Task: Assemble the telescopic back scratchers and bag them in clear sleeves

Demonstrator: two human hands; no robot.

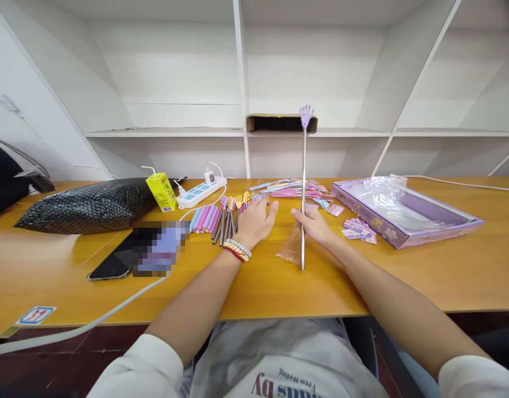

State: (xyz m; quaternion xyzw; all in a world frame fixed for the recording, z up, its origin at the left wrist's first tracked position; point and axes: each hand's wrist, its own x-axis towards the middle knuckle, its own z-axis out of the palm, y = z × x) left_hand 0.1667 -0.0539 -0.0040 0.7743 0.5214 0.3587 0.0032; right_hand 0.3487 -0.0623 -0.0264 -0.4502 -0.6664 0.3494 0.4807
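Observation:
Upright in my right hand (315, 224) is a silver rod (303, 182) topped by a small purple hand-shaped head (306, 116); fingers and thumb close round its lower part. A clear plastic bag (290, 251) lies beside and partly behind the rod. My left hand (256, 221) is over the right end of a group of dark rods (223, 224) with orange and purple claw heads. Its fingers point forward, apart from the thumb, and I see nothing held in them. Pink, purple and blue tubes (205, 217) lie left of these rods.
Packaged pink and blue pieces (294, 189) lie at the back. To the right are small printed cards (359, 230) and a purple box (404, 213). On the left are a yellow carton (161, 192), power strip (201, 191), black wrapped parcel (88, 207), phone (115, 260) and white cable (113, 309).

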